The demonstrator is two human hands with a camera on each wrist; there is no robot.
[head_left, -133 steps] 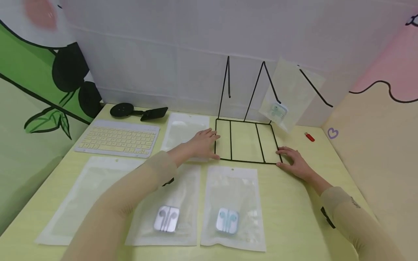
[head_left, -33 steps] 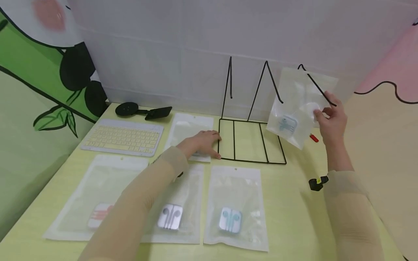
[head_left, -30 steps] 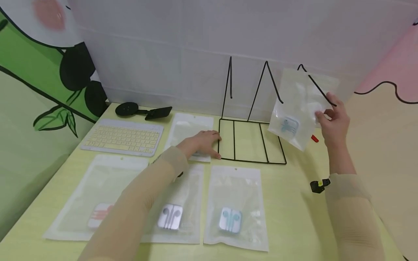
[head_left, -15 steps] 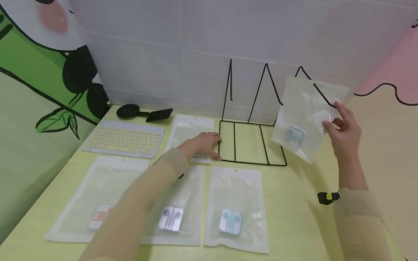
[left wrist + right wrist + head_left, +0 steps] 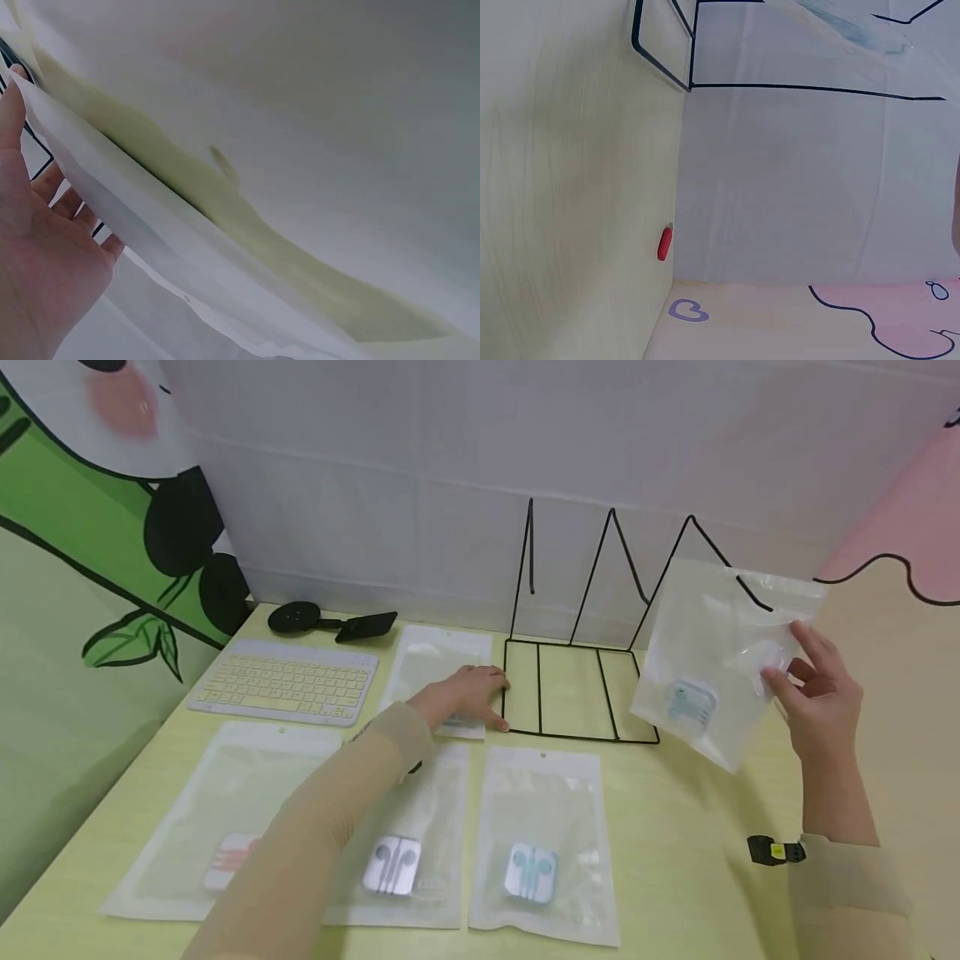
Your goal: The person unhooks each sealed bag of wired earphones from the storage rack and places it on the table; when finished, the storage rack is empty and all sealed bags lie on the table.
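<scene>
In the head view my right hand (image 5: 825, 702) pinches the right side of a clear zip bag (image 5: 712, 643) between thumb and fingers. Inside it is a case of blue earphones (image 5: 692, 703). The bag hangs tilted, and the right prong of a black wire rack (image 5: 577, 736) passes through its top, the prong's tip showing in front. My left hand (image 5: 472, 693) lies at the rack's left base wire, fingers and thumb spread along it. The left wrist view shows this hand (image 5: 52, 255) beside a white bag edge (image 5: 150, 217). Only a sliver of the right hand shows in its wrist view.
Bags with grey earphones (image 5: 392, 865), blue-green earphones (image 5: 531, 872) and pink earphones (image 5: 228, 860) lie in front. Another bag (image 5: 442, 647) lies partly under the left hand. A keyboard (image 5: 285, 681) and black stand (image 5: 330, 621) sit left. A red USB stick (image 5: 664, 243) lies right.
My right hand went from the rack's right edge to the hanging bag, then drew it along the prong towards the tip, rightward and nearer me. The left hand stays at the rack's base.
</scene>
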